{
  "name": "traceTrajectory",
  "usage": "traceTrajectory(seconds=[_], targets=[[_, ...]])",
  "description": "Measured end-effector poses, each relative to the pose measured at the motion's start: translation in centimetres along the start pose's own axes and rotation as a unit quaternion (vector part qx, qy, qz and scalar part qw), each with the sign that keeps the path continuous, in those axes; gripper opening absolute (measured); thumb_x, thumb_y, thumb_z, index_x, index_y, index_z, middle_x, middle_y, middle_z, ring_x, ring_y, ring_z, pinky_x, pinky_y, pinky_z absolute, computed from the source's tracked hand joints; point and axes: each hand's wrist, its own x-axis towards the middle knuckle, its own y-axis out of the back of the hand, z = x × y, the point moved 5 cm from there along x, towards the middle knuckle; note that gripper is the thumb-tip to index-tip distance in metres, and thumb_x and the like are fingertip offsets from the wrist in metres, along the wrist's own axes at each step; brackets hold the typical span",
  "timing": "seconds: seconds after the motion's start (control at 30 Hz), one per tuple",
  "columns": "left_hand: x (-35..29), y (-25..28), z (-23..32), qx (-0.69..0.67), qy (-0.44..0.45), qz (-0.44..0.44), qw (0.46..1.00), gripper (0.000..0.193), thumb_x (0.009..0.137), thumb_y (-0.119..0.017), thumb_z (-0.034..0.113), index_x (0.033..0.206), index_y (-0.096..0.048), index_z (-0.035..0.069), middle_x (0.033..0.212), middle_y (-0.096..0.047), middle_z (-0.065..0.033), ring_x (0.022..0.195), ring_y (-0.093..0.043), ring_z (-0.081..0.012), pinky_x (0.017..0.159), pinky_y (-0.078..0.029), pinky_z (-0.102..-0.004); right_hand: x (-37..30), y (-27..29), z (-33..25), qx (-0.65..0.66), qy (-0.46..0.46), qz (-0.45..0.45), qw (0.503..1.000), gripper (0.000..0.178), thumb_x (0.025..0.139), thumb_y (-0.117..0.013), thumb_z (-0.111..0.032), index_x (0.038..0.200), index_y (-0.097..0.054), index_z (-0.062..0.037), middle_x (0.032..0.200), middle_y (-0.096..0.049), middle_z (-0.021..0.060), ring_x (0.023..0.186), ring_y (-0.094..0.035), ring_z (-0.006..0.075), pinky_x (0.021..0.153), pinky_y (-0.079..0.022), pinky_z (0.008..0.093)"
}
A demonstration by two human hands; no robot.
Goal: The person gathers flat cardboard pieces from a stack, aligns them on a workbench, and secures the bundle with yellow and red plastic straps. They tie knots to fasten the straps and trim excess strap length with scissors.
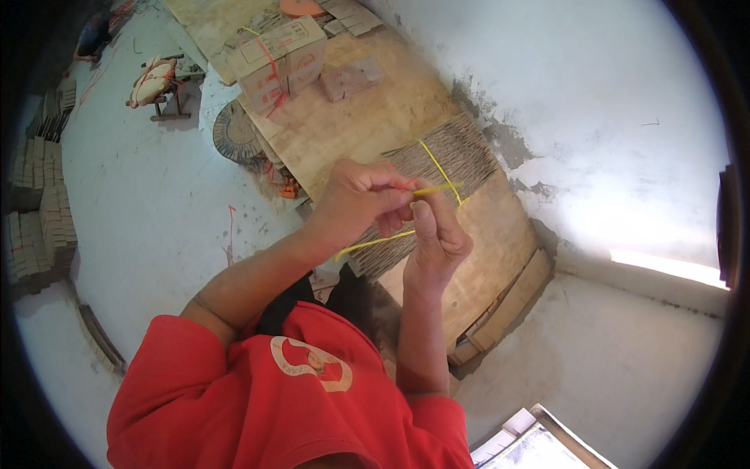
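Observation:
My left hand [355, 197] and my right hand [439, 244] meet above a bundle of thin brown cardboard strips [461, 152]. Both have their fingers pinched together around a yellow strap [439, 189], whose free end sticks out to the right of the fingertips. A bright reddish spot shows by my left fingers; what it is I cannot tell. The strips stand packed side by side on a plywood board. One yellow band [442, 173] crosses the bundle's far part, and another yellow length [375, 244] runs over its near part. My hands hide the bundle's middle.
A taped carton [269, 66] and a smaller grey-brown block [351, 80] sit farther back on the plywood [422, 86]. Left of it are a round ridged coil [237, 131] and a padded stool [155, 82]. Cardboard stacks [51, 203] line the far left. A wall rises at right.

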Motion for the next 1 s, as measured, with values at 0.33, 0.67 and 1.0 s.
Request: traceTrajectory(seconds=[0.33, 0.67, 1.0], targets=[[0.7, 1.9, 2.8, 0.345, -0.354, 0.043, 0.868, 0.008, 0.082, -0.065, 0.005, 0.086, -0.065, -0.001, 0.072, -0.061, -0.0041, 0.060, -0.052, -0.0086, 0.059, -0.044, -0.0238, 1.9, 0.3, -1.5, 0.198, -0.069, 0.064, 0.976, 0.013, 0.089, -0.053, -0.002, 0.096, -0.061, 0.0066, 0.077, -0.061, 0.0111, 0.058, -0.054, 0.0109, 0.053, -0.047, 0.0234], [0.6, 1.4, 1.8, 0.021, -0.022, -0.025, 0.999, 0.012, 0.085, -0.058, 0.004, 0.090, -0.066, -0.003, 0.067, -0.061, -0.0047, 0.054, -0.048, -0.0045, 0.049, -0.039, -0.0185, 1.9, -0.9, 0.0, 0.096, -0.200, 0.033, 0.975, 0.008, 0.087, -0.059, -0.003, 0.090, -0.060, 0.0041, 0.065, -0.057, 0.0059, 0.042, -0.042, 0.0058, 0.036, -0.028, 0.0176], [1.1, 2.3, 0.6, -0.027, -0.036, 0.037, 0.998, 0.020, 0.082, -0.068, 0.013, 0.091, -0.068, -0.005, 0.063, -0.060, -0.0041, 0.047, -0.042, -0.0039, 0.041, -0.032, -0.0169, 2.0, -1.3, 0.3, 0.126, -0.188, 0.032, 0.974, 0.007, 0.086, -0.059, -0.002, 0.089, -0.060, 0.0044, 0.064, -0.057, 0.0066, 0.042, -0.043, 0.0060, 0.036, -0.030, 0.0177]])
